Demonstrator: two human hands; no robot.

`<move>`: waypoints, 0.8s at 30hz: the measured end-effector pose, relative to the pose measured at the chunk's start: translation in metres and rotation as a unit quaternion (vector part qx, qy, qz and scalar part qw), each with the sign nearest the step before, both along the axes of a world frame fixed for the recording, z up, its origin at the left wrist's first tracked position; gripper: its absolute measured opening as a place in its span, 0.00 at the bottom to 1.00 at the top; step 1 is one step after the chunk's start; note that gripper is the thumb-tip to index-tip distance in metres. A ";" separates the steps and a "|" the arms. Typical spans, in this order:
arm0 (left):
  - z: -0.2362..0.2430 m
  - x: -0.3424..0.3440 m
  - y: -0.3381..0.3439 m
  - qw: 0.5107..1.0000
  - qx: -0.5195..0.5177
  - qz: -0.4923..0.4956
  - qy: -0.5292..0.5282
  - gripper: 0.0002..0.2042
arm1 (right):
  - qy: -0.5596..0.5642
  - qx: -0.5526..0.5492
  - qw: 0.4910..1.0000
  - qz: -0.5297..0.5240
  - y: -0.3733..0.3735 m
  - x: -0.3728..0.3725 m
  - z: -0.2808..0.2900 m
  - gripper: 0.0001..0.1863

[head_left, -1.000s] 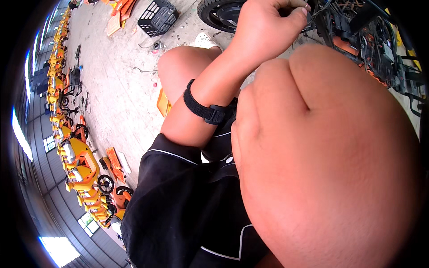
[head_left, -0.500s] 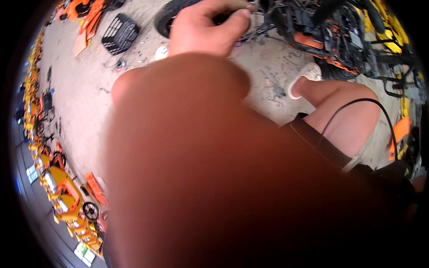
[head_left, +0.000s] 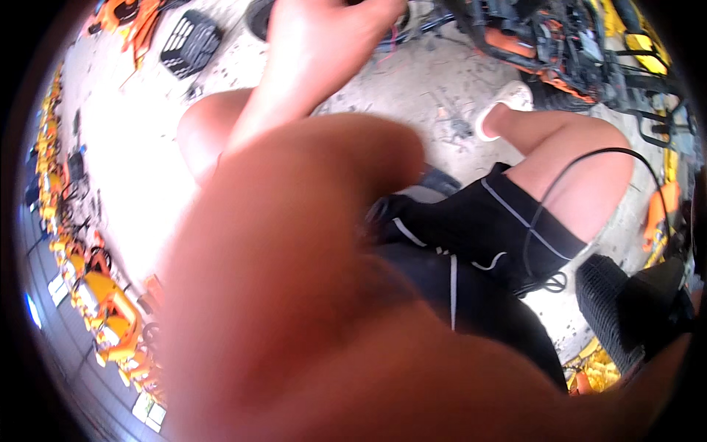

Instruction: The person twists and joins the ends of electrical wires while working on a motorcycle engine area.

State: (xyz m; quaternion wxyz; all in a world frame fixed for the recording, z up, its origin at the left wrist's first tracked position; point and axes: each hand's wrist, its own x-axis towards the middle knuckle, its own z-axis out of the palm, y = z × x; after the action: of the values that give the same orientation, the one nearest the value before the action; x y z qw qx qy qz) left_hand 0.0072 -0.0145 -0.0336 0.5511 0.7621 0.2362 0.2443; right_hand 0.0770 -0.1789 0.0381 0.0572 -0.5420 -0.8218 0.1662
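1. One hand shows clearly: the left hand (head_left: 324,37) reaches up to the top edge of the view, its fingers curled down onto a dark tangle of wires and a black tyre (head_left: 259,16) at the foot of the black and orange machine frame (head_left: 545,37). What exactly the fingers pinch is cut off by the edge, so I cannot tell whether they grip anything.
2. The right hand cannot be made out; a large blurred stretch of bare skin close to the lens fills the lower left of the view.
3. Two bare knees show: one (head_left: 210,129) under the left forearm, one (head_left: 582,169) at the right, above black shorts with thin white piping (head_left: 486,228).
4. One white shoe (head_left: 504,103) rests on the pale, stained concrete floor (head_left: 420,81), near the machine frame.
5. One thin black cable (head_left: 549,191) loops over the right thigh.
6. One black plastic grille panel (head_left: 190,43) lies on the floor at upper left, beside orange parts (head_left: 132,18).
7. A row of yellow and orange machines (head_left: 103,309) runs along the left rim; too bent and small to count.
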 end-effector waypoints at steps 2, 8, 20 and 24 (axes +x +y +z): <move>-0.012 0.015 -0.002 0.998 0.023 -0.038 -0.041 0.09 | -0.025 -0.022 0.999 -0.034 -0.011 -0.001 0.008 0.12; -0.009 -0.001 0.001 0.998 0.026 -0.038 -0.031 0.09 | -0.034 -0.046 0.998 -0.017 -0.016 -0.004 0.022 0.13; -0.026 0.014 0.003 0.986 0.110 -0.045 -0.118 0.09 | -0.067 -0.088 0.994 -0.016 -0.024 0.002 0.054 0.14; 0.011 0.003 0.001 0.990 0.116 -0.081 -0.021 0.10 | -0.101 -0.118 0.985 -0.072 -0.049 -0.007 0.075 0.14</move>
State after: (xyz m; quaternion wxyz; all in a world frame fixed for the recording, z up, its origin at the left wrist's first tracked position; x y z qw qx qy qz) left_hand 0.0100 -0.0139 -0.0224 0.4816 0.8323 0.1323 0.2405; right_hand 0.0699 -0.2279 0.1134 -0.0785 -0.6169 -0.7566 0.2020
